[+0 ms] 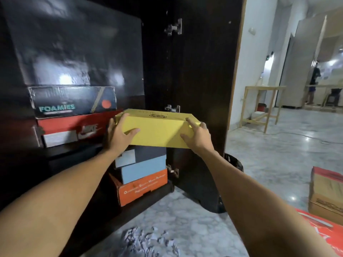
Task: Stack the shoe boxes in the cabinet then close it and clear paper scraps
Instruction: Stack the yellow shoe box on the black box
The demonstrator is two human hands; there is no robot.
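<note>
The yellow shoe box [157, 130] is held level between both hands, its long axis running left to right across the view, one long side facing the person and its lid up. It hangs at the mouth of the cabinet [78, 52], right over a stack of three boxes: a dark grey box [148, 152] on top, a light blue box [143, 170] beneath it, and an orange box [142, 188] at the bottom, which sits on the cabinet's lowest shelf. Whether the yellow box already rests on the grey one I cannot tell, since its front face hides the seam. The left hand [118, 135] grips the left end, thumb laid across the front face and fingers [121, 116] curled over the top corner; the right hand [197, 135] grips the right end the same way, forefinger stretched along the top edge. Both hands are equally near, so the next move looks like a shared push inward and down. Room is tight: the open cabinet door [202, 71] and its hinges stand just beside the right end, and the red Nike box [74, 129] under the Foamies box [74, 102] lies just beside the left. On the marble floor [269, 160] crumpled paper scraps [148, 242] lie near the cabinet, and more cardboard boxes [326, 193] wait at the right.
</note>
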